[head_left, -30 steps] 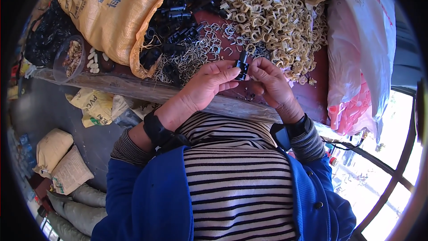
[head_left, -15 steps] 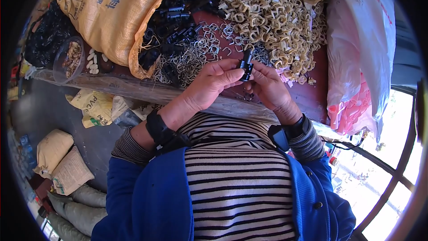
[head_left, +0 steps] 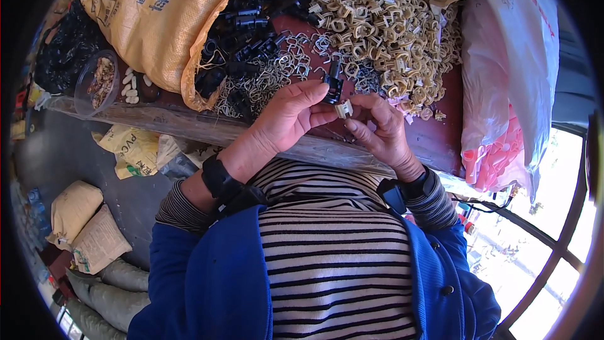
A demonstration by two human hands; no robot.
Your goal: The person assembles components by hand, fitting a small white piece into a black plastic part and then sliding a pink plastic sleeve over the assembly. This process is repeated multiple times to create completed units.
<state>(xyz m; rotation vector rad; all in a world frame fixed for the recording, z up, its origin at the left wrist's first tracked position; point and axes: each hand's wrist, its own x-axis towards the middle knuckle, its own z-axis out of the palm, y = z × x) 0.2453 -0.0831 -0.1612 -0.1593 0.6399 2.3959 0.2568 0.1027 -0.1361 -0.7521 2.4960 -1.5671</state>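
My left hand point(head_left: 290, 113) grips a black plastic fitting point(head_left: 334, 83) between thumb and fingers, its narrow stem pointing away from me. Close to its near end, a small cream plastic clip point(head_left: 343, 110) sits between the thumb and index finger of my right hand point(head_left: 382, 131). Whether the clip touches the fitting is hard to make out. Just beyond the hands lie a heap of cream clips point(head_left: 384, 25) and a scatter of U-shaped metal clips point(head_left: 286, 69). More black fittings point(head_left: 248, 22) spill from an orange woven sack point(head_left: 157, 31).
Along the right side stands a white plastic bag point(head_left: 509, 56) with pink parts point(head_left: 497, 157) in it. A clear bowl point(head_left: 97, 91) and several white pieces point(head_left: 131, 91) are at the table's left. The table's near edge point(head_left: 207, 127) runs under my forearms.
The black fitting has moved slightly left and away, now held by my left hand alone. My right hand has drawn apart from it, and a cream clip shows at its fingertips.
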